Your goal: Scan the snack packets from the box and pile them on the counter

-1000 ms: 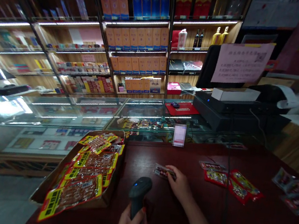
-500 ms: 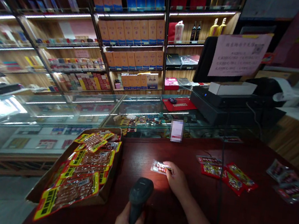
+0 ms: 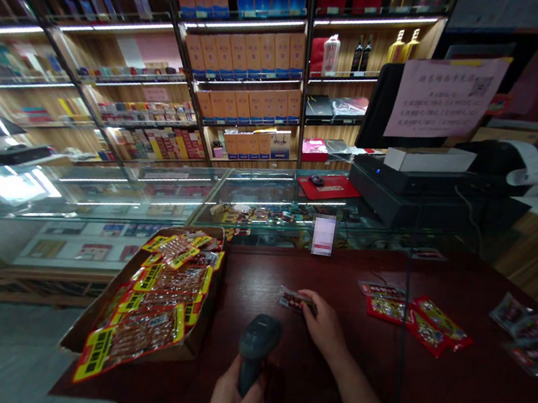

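Note:
My left hand is wrapped around the handle of a dark barcode scanner, held upright near the front of the table with its head tilted forward. Ahead and to the right, my right hand pinches the right end of a small snack packet just over the dark red tabletop. The packet is dark with light print and a clear edge. To the left stands an open cardboard box full of yellow-and-red packets of snack sticks, one hanging over its front edge.
Several red snack packets lie on the table to the right, with clear-edged packets farther right. A cable crosses there. Behind are a glass counter, a monitor with a pink sign, and shelves of boxes.
The bright scanner light on the packet and tabletop has gone out. The whole view has shifted slightly; both hands keep their grips.

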A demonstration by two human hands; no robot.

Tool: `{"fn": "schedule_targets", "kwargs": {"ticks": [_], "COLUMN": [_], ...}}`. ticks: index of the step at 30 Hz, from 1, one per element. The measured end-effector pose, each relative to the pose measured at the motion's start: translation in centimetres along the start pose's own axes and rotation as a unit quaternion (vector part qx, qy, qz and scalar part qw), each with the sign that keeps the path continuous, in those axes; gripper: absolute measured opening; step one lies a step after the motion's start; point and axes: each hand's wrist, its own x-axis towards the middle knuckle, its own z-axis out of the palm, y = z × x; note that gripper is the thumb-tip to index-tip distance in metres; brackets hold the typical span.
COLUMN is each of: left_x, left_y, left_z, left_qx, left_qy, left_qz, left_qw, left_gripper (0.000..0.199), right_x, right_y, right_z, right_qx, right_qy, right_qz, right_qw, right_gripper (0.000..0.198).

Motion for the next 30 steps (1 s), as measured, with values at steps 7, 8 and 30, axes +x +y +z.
{"fn": "schedule_targets", "kwargs": {"ticks": [7, 8, 30], "left_x": [2.7, 3.1, 3.7], "left_y": [-1.5, -1.7, -3.8], "left_z": [-0.5, -0.6, -0.1], "left_qx": [-0.053, -0.067, -0.197], "left_qy": [-0.009, -0.007, 0.029], "left_qz": [-0.03, -0.038, -0.038], "left_qw": [0.998, 0.997, 0.979], "left_gripper": [0.052, 0.053, 0.049], "right_x": [0.9, 1.4, 10.6], "right_y": [-0.6, -1.3, -25.6], "right_z": [-0.9, -0.7, 21.8], "right_qx": [0.051, 0.061, -0.01], "right_qy": [0.031, 0.028, -0.33], "right_qz": [0.071, 0.075, -0.381], "right_qw": [0.996, 0.995, 0.864], "right_gripper": [0.036, 0.038, 0.024]}}
